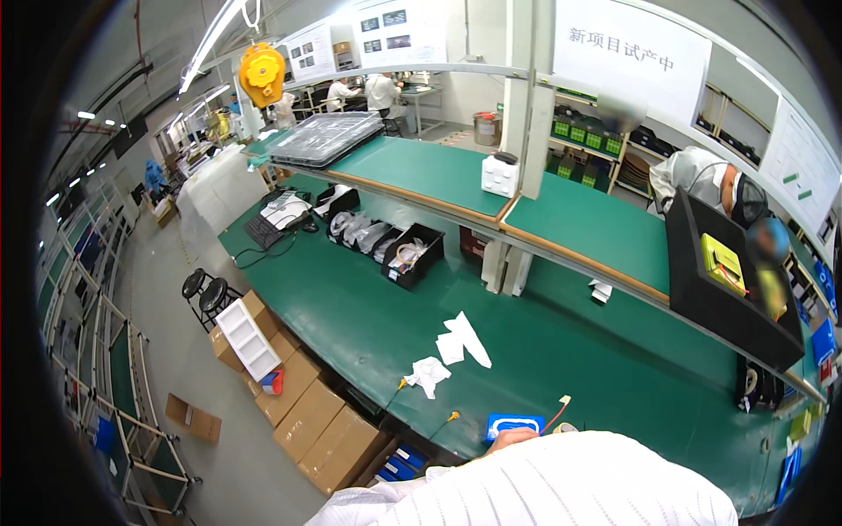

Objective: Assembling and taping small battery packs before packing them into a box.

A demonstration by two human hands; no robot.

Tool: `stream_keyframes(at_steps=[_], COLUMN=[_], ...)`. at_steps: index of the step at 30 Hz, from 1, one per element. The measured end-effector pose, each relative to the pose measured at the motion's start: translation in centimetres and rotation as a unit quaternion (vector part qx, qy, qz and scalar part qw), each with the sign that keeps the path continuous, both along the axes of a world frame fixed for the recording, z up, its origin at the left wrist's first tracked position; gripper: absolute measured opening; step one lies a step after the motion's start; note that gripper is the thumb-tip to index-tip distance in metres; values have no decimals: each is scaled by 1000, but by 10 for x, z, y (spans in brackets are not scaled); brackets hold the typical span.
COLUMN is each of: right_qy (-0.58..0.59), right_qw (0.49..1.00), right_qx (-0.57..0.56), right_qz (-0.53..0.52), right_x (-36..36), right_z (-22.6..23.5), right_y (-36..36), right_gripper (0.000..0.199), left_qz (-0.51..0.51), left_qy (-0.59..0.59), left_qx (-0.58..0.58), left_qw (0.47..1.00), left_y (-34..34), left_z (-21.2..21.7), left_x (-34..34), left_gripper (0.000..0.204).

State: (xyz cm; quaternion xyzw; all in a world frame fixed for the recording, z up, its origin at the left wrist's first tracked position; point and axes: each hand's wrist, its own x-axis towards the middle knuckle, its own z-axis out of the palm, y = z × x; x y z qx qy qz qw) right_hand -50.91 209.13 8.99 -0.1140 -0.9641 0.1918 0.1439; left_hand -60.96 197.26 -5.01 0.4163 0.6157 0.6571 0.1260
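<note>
Low in the head view, a blue wrapped battery pack [528, 422] with a white loop on its top lies at the near edge of the green bench. My left hand [511, 437] is at its near side, fingers curled against it; the fingertips are hidden. A red lead with a white connector [564, 401] sticks up just right of the pack. My white striped sleeve covers much of this area, and my right hand does not show. Crumpled white paper [429, 375] and flat white pieces [465, 340] lie beyond, with two yellow-ended cables [454, 415] at the bench edge.
Black bins [412, 256] with bagged parts and a keyboard [265, 230] stand at the back left. A raised green shelf [421, 175] carries clear trays [326, 138]. Cardboard boxes [320, 430] line the bench's left side. A co-worker [702, 175] leans behind a black box [732, 280].
</note>
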Motion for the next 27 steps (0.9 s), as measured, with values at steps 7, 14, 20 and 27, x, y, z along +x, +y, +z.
stream_keyframes(at_steps=[7, 14, 20, 27], right_qy=[37, 41, 30, 58], right_qw=[999, 999, 999, 998], right_qx=[3, 25, 24, 30], right_qz=[5, 27, -1, 6], right_x=[-8, -15, -1, -14], right_z=[-7, -4, -5, -22], right_y=[0, 2, 5, 9], right_gripper=[18, 17, 17, 12], left_qz=[14, 10, -22, 25], left_qy=[-73, -152, -152, -144], left_qx=[-44, -51, -52, -61], left_qw=[996, 987, 987, 987], left_y=[8, 9, 12, 6], left_z=[-15, -31, -30, 1], left_x=[-1, 5, 14, 5], left_gripper=[10, 12, 12, 12])
